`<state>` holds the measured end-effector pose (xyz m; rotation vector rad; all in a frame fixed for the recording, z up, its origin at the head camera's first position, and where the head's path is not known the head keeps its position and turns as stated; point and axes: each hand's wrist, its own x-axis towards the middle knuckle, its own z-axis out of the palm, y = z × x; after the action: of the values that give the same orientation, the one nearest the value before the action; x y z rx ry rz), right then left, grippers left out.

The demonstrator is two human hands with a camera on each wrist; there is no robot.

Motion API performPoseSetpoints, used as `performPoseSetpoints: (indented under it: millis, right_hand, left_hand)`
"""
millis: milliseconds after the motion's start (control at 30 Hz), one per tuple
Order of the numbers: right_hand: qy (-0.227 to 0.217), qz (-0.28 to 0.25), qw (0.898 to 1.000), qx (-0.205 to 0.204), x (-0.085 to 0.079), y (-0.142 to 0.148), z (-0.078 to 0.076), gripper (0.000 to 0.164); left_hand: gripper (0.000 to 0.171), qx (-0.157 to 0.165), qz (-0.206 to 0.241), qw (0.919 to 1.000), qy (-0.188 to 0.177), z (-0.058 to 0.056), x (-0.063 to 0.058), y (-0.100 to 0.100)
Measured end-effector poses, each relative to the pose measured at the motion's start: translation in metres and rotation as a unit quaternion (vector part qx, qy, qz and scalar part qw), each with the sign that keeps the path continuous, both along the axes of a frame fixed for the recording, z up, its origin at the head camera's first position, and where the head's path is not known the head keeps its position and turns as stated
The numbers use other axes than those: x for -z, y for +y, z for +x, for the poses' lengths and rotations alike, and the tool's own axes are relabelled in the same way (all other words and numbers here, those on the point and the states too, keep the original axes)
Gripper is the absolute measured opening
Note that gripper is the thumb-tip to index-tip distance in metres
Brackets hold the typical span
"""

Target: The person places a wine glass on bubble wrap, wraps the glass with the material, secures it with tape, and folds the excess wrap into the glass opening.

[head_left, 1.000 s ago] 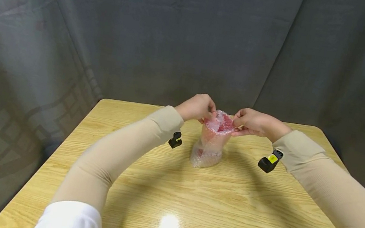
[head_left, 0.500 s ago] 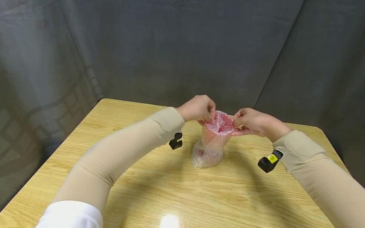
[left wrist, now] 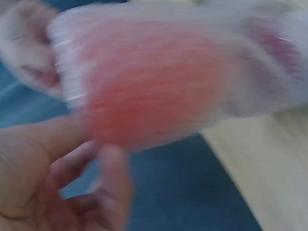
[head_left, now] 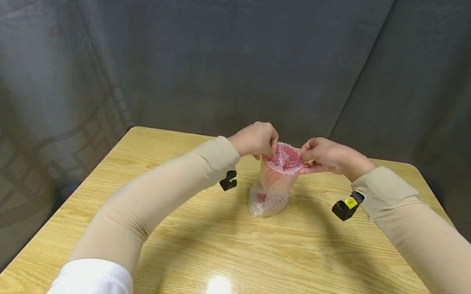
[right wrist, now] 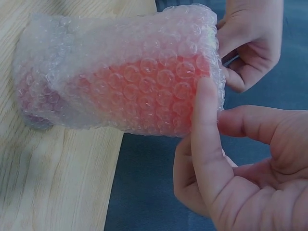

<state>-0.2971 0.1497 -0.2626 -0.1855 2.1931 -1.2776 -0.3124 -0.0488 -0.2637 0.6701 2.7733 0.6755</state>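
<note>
A clear bubble wrap bag (head_left: 272, 191) stands upright on the wooden table, its top spread into a round mouth. Something red or pink shows through the upper part of the plastic, and a darker reddish patch lies near the base; what it is cannot be made out. On the left rim my left hand (head_left: 257, 139) pinches the bag, thumb and fingers at the edge. At the opposite side my right hand (head_left: 326, 157) pinches the rim, with a finger along the outside of the bubbles (right wrist: 159, 91) in the right wrist view. Motion blurs the left wrist view of the bag (left wrist: 154, 77).
The wooden table (head_left: 312, 272) reaches forward to a dark grey curtain (head_left: 231, 54) that hangs behind it and at both sides. The bag stands near the table's far edge. A small black wrist camera (head_left: 346, 207) hangs under the right sleeve, another (head_left: 228, 180) under the left.
Both hands keep their places at the rim. The left side of the bag's mouth has been drawn slightly, so the opening looks rounder, and the base has shifted a touch to the right.
</note>
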Motion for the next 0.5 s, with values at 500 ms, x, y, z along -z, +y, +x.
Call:
performPoseSetpoints:
  millis: [500]
  right_hand:
    - [-0.002,0.009,1.000,0.001,-0.001,0.001,-0.001,0.020]
  left_hand:
    - [0.005,-0.080,0.048,0.9956,0.010,-0.011,-0.016,0.015]
